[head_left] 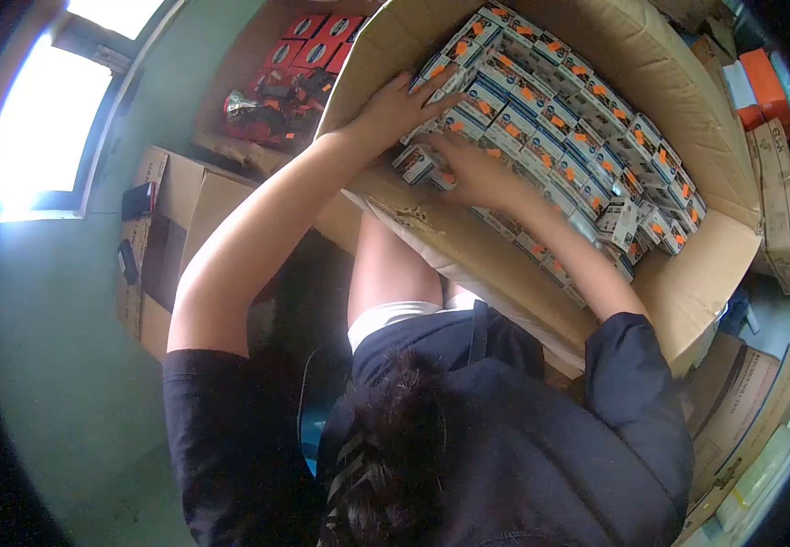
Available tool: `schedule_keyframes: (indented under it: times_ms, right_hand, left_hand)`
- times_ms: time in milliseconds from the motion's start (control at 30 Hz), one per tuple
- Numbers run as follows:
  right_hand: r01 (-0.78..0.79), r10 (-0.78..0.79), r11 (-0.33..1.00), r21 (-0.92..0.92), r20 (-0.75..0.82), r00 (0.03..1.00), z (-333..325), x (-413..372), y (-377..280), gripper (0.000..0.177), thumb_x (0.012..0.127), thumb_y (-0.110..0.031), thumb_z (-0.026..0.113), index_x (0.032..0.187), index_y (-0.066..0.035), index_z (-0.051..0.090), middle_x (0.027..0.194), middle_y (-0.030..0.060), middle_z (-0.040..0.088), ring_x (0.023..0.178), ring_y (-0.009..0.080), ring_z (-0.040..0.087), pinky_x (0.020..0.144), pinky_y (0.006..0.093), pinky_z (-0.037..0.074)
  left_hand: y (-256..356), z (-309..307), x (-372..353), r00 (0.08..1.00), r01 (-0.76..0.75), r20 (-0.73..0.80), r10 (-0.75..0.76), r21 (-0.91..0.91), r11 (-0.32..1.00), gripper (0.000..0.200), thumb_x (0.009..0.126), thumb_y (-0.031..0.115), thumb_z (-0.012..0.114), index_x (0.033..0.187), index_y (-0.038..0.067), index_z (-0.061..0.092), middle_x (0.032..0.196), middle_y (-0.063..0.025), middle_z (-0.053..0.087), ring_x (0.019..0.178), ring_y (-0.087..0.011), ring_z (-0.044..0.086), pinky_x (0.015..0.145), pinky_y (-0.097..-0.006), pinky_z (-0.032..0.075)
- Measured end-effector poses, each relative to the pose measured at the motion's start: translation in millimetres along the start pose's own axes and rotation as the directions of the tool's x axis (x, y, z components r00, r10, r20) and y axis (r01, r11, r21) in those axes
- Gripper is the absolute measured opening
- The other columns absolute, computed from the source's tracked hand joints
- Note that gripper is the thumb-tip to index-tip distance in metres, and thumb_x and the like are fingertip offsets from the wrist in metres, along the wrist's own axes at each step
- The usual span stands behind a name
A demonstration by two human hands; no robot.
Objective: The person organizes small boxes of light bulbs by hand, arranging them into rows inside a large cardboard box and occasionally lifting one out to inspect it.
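Observation:
A large open cardboard carton [686, 118] stands tilted in front of me, holding rows of small white-and-blue printed boxes [541, 146] with orange stickers. My left hand [399, 109] reaches over the carton's left side, fingers spread and resting on the boxes at that end. Just below it, my right hand [477, 170] is inside the carton, its fingers closed around a small box [416, 166] by the near left wall. Its fingertips are partly hidden. A few boxes [620, 223] lie loose and tilted near the right end.
Behind the carton on the left, another carton holds red boxes [317, 41] and metal-and-red parts [249, 114]. An open cardboard box [217, 205] stands by the wall below the bright window [44, 118]. More cartons [778, 196] are stacked at right, with flattened cardboard [746, 410] lower down.

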State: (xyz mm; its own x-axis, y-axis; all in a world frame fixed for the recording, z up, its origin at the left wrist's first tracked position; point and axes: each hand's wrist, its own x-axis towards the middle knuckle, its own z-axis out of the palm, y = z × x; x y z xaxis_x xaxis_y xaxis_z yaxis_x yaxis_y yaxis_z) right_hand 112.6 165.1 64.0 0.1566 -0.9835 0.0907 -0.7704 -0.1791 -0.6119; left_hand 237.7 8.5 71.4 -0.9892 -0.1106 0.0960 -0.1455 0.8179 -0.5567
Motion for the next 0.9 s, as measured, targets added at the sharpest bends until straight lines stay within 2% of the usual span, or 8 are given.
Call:
schedule_keyframes:
  times_ms: [67, 167, 267, 367, 467, 533, 667, 900]
  right_hand:
    - [0.104, -0.073, 0.98, 0.17, -0.184, 0.98, 25.7, 6.4, 13.6, 0.074, 0.061, -0.006, 0.071, 0.128, -0.008, 0.04, 0.115, 0.0119, 0.053, 0.092, 0.026, 0.057, 0.079, 0.0351, 0.048]
    - [0.002, 0.085, 0.942, 0.336, -0.244, 0.966, 51.3, 8.7, 23.1, 0.073, 0.06, -0.002, 0.07, 0.127, -0.008, 0.04, 0.107, 0.0121, 0.057, 0.08, 0.0227, 0.056, 0.074, 0.0333, 0.048]
    - [-0.051, 0.139, 0.907, 0.418, -0.183, 0.973, 55.9, 2.0, 31.1, 0.076, 0.06, -0.009, 0.075, 0.128, -0.005, 0.041, 0.118, 0.0219, 0.052, 0.108, 0.0354, 0.053, 0.092, 0.0399, 0.043]
    - [-0.233, 0.248, 0.778, 0.583, 0.055, 0.967, 70.0, -5.2, 47.4, 0.078, 0.061, -0.007, 0.074, 0.131, -0.005, 0.039, 0.12, 0.0201, 0.051, 0.107, 0.0312, 0.054, 0.091, 0.0374, 0.043]
    - [-0.075, 0.159, 0.672, 0.737, -0.045, 0.986, 81.7, -13.1, 57.2, 0.074, 0.068, -0.015, 0.072, 0.133, -0.006, 0.038, 0.122, 0.0178, 0.051, 0.106, 0.0284, 0.054, 0.092, 0.0356, 0.043]
    - [-0.054, 0.178, 0.598, 0.8, -0.067, 0.982, 81.4, -10.9, 53.5, 0.07, 0.073, -0.024, 0.07, 0.133, -0.006, 0.04, 0.125, 0.0172, 0.049, 0.108, 0.0294, 0.054, 0.094, 0.0359, 0.041]
    - [-0.143, 0.279, 0.61, 0.779, -0.042, 0.959, 88.7, 0.8, 49.3, 0.066, 0.078, -0.039, 0.067, 0.13, -0.005, 0.045, 0.13, 0.0178, 0.047, 0.114, 0.0287, 0.05, 0.099, 0.0364, 0.037]
    - [-0.145, 0.297, 0.621, 0.77, -0.06, 0.953, 79.5, 2.6, 35.6, 0.066, 0.075, -0.042, 0.069, 0.126, -0.003, 0.05, 0.127, 0.0161, 0.052, 0.119, 0.0276, 0.047, 0.1, 0.0355, 0.035]
  left_hand:
    - [1.0, -1.7, -2.5, 0.997, 0.01, -0.08, -0.011, -0.009, 1.0, 0.084, 0.081, 0.014, 0.054, 0.146, 0.029, 0.003, 0.152, -0.0155, 0.008, 0.091, -0.0192, 0.062, 0.09, -0.0307, 0.037]
    - [0.6, -5.6, -2.8, 0.999, 0.024, -0.031, -0.028, -0.11, 0.994, 0.081, 0.075, 0.006, 0.055, 0.144, 0.027, 0.018, 0.15, -0.0141, 0.016, 0.099, -0.0266, 0.058, 0.085, -0.0351, 0.045]
    - [-1.5, -16.1, -2.3, 1.0, 0.011, 0.018, -0.008, -0.133, 0.991, 0.081, 0.075, 0.004, 0.053, 0.144, 0.027, 0.018, 0.15, -0.0145, 0.016, 0.098, -0.03, 0.058, 0.087, -0.0365, 0.046]
    - [0.7, -7.8, -3.5, 0.999, 0.021, 0.034, -0.022, 0.021, 1.0, 0.085, 0.077, 0.008, 0.056, 0.146, 0.03, 0.01, 0.152, -0.0144, 0.009, 0.096, -0.019, 0.058, 0.086, -0.0287, 0.041]
    - [-1.4, -8.8, -4.4, 1.0, 0.003, 0.03, -0.004, 0.03, 1.0, 0.087, 0.075, 0.006, 0.058, 0.145, 0.029, 0.012, 0.152, -0.0146, 0.009, 0.09, -0.0211, 0.058, 0.082, -0.0289, 0.044]
    - [-1.8, -6.5, -3.7, 1.0, 0.005, -0.007, -0.005, 0.013, 1.0, 0.089, 0.074, 0.005, 0.059, 0.146, 0.029, 0.013, 0.152, -0.0141, 0.008, 0.089, -0.0217, 0.058, 0.082, -0.0297, 0.044]
    - [-2.7, -4.0, -1.6, 1.0, 0.001, 0.025, 0.0, -0.031, 1.0, 0.089, 0.073, 0.005, 0.059, 0.145, 0.029, 0.014, 0.152, -0.0129, 0.007, 0.088, -0.0211, 0.059, 0.081, -0.0297, 0.044]
    - [-3.6, -12.4, -1.2, 0.993, 0.018, 0.12, -0.01, -0.073, 0.997, 0.087, 0.073, 0.008, 0.059, 0.145, 0.03, 0.014, 0.152, -0.0119, 0.007, 0.087, -0.0212, 0.062, 0.086, -0.0325, 0.042]
